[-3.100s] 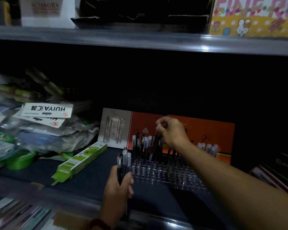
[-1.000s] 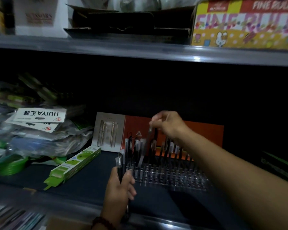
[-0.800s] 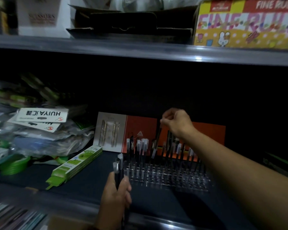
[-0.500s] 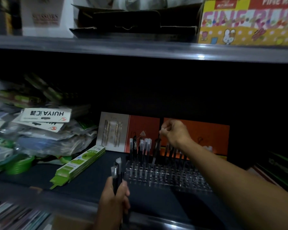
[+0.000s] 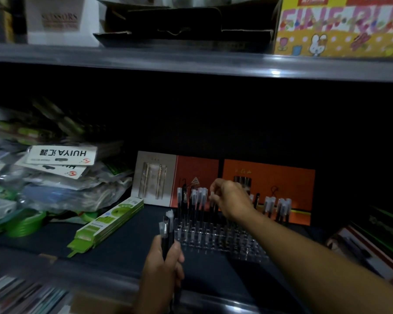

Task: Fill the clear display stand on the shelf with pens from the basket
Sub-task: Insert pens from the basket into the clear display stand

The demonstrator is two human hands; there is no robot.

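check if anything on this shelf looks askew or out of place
The green box lies diagonally across the shelf, not squared to its edge. The bagged packets beside it are a loose heap, one HUIYA label upside down.

The scene is dimly lit. The space under the upper shelf (image 5: pixel 191 62) is lost in shadow. A small glare is seen on its edge. The bottom-left corner is blurred.

display stand (image 5: pixel 213 236): clear | pens (image 5: pixel 196 201): black, pale caps | card (image 5: pixel 281 182): orange, grey left panel | flat box (image 5: pixel 109 223): green-white | top box (image 5: pixel 327 44): yellow, dotted, pink letters, white rabbit
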